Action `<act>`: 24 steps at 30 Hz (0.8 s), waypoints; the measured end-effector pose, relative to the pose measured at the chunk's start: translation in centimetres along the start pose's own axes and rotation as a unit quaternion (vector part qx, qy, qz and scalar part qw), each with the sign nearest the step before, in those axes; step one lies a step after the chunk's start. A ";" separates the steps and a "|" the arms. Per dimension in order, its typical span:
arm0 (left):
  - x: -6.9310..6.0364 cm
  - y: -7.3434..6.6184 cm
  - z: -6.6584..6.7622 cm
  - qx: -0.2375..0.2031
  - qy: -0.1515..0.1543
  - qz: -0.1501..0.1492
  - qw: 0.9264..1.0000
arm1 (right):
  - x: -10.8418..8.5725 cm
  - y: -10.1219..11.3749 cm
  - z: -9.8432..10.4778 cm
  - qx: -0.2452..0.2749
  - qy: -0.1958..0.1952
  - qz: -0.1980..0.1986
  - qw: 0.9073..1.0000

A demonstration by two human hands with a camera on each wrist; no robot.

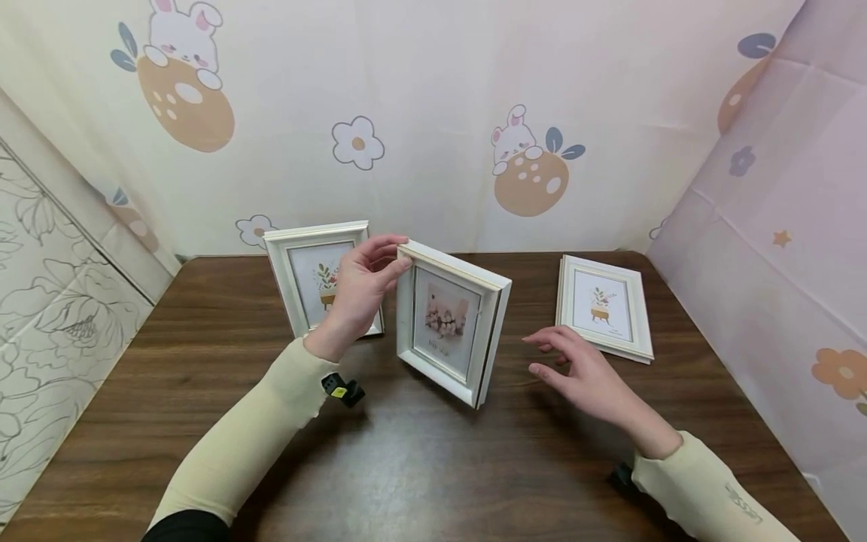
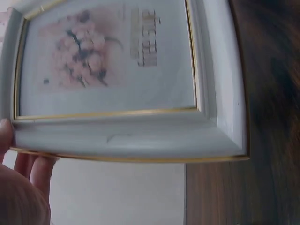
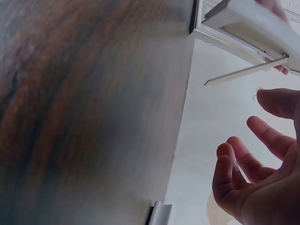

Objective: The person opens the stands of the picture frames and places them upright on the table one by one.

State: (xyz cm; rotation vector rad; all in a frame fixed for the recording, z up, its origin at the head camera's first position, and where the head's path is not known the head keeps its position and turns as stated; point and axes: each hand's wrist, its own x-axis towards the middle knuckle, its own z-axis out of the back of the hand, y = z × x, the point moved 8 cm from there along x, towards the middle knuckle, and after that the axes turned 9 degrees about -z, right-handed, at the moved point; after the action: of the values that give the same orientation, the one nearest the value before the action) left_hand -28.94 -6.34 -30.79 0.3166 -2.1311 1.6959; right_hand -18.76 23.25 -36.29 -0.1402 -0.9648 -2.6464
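Note:
In the head view a white picture frame with a pink flower print [image 1: 445, 320] is held upright, turned at an angle, near the middle of the table. My left hand [image 1: 359, 290] pinches its upper left corner between thumb and fingers. The left wrist view shows that frame [image 2: 117, 136] up close, with the hand [image 2: 23, 192] at its edge. To the right of it my right hand [image 1: 582, 376] hovers with fingers apart, touching nothing. From the right wrist view, a thin support leg [image 3: 243, 75] sticks out from the back of the held frame, beyond the right hand [image 3: 267, 173].
A second white frame with a plant print [image 1: 311, 282] stands behind my left hand. Another white frame [image 1: 640, 309] is at the back right of the brown table [image 1: 433, 474]. Patterned curtains [image 1: 433, 90] hang behind and at both sides.

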 end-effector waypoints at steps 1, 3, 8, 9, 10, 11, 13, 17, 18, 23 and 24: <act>0.0 0.0 0.0 0.009 -0.006 -0.005 1.000 | 0.0 0.0 0.0 0.000 0.000 0.001 1.000; 0.0 0.0 -0.1 0.031 -0.018 -0.014 0.999 | -0.1 0.0 -0.1 0.000 0.001 0.004 1.000; -0.1 -0.1 -0.2 0.077 -0.035 -0.021 0.996 | -0.3 0.0 -0.4 0.000 -0.002 0.015 1.000; -0.1 -0.1 -0.2 0.081 -0.035 -0.021 0.996 | -0.3 0.0 -0.4 0.000 -0.003 0.017 1.000; 0.0 -0.1 -0.3 0.086 -0.035 -0.021 0.995 | -0.3 0.0 -0.4 0.000 -0.004 0.017 1.000; 0.0 -0.1 -0.3 0.090 -0.034 -0.021 0.995 | -0.3 0.0 -0.5 0.000 -0.005 0.017 1.000; 0.1 -0.2 -0.4 0.096 -0.034 -0.024 0.994 | -0.4 0.0 -0.6 -0.002 -0.002 0.015 1.000; 0.5 -0.3 -0.6 0.104 -0.036 -0.031 0.993 | -0.5 0.0 -0.9 -0.003 0.011 0.006 1.000; 0.6 -0.4 -0.6 0.104 -0.039 -0.034 0.993 | -0.5 0.1 -0.9 -0.003 0.014 0.004 1.000; 1.2 -0.4 -0.8 0.103 -0.054 -0.047 0.992 | -0.5 0.2 -1.1 -0.004 0.021 0.002 1.000; 1.3 -0.4 -0.8 0.104 -0.056 -0.050 0.992 | -0.5 0.2 -1.2 -0.004 0.023 0.002 1.000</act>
State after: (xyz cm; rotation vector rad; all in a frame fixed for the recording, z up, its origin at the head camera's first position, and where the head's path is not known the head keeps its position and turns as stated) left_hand -29.81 -5.56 -29.70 0.5814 -1.9808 1.8852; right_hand -18.15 22.47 -37.16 -0.0834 -0.9370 -2.6381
